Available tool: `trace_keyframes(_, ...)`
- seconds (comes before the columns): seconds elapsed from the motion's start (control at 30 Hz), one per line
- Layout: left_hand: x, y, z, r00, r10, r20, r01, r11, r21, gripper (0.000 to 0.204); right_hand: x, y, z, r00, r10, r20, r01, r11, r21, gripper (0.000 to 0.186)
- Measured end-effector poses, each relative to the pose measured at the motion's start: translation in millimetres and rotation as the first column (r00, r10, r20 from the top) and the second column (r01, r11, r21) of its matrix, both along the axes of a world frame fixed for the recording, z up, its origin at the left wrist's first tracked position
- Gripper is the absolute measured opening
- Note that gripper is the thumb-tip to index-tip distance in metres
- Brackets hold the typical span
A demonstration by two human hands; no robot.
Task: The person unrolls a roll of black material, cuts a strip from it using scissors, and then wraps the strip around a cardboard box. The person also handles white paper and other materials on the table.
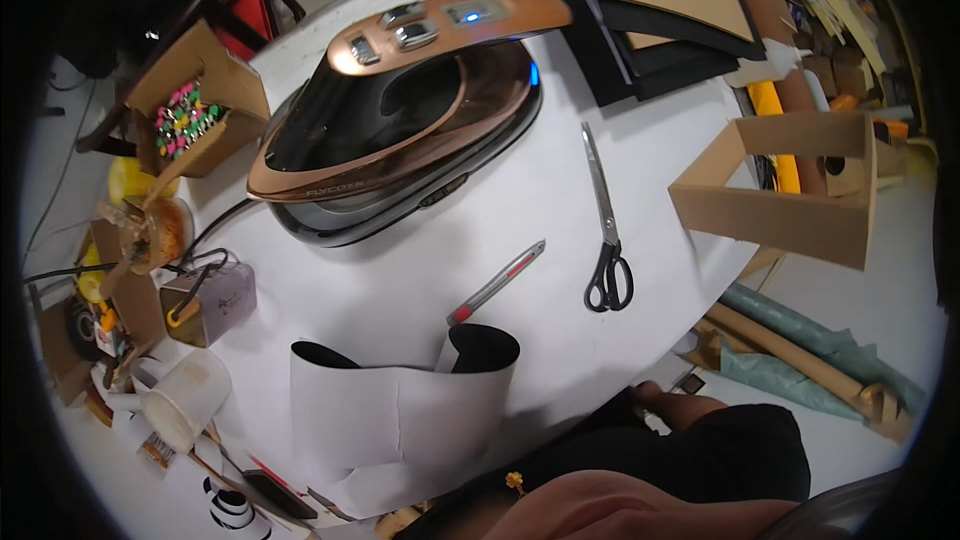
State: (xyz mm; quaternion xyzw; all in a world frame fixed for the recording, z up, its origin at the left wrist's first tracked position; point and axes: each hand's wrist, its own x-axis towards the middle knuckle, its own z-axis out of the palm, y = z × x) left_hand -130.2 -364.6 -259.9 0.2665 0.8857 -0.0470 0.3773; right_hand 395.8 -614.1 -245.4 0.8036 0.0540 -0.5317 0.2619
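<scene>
My left hand is out of the picture. By the table's near right edge, bare skin of what looks like my right arm (pixel 690 405) comes from a black sleeve; no fingers can be made out. On the white table (pixel 580 350) in front of me stands a curled sheet (pixel 400 415), white outside and black inside, creased down its front. Just beyond it lies a slim grey and red utility knife (pixel 497 282). Black-handled scissors (pixel 608 230) lie to the right, blades pointing away. A copper and black steam iron (pixel 400 110) rests on its base farther back, a blue light glowing.
Black and tan sheets (pixel 660 30) are stacked at the back right. An open cardboard frame (pixel 770 220) stands at the right edge, with rolls (pixel 800 350) below. At left are a box of colourful clips (pixel 190 110), a purple tin (pixel 215 300) and a white cup (pixel 187 400).
</scene>
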Motion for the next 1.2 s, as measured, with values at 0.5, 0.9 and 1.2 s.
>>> trace_keyframes(0.5, -98, -74, -71, 0.975, -0.223, -0.02, 0.217, 0.917, 0.334, 0.043, 11, 108, 25, 0.893, -0.355, 0.276, -0.035, 0.558, 0.829, 0.044)
trace_keyframes(0.9, 48, 74, 257, 0.422, -0.906, -0.025, 0.474, 0.197, 0.858, 0.022, -91, 281, 249, 0.843, 0.488, 0.227, -0.252, -0.014, 0.968, 0.036)
trace_keyframes(1.2, 71, 264, 215, 0.621, -0.44, -0.649, 0.744, 0.071, 0.664, 0.096, -129, 529, 219, 0.836, 0.302, 0.458, -0.383, -0.275, 0.882, 0.092)
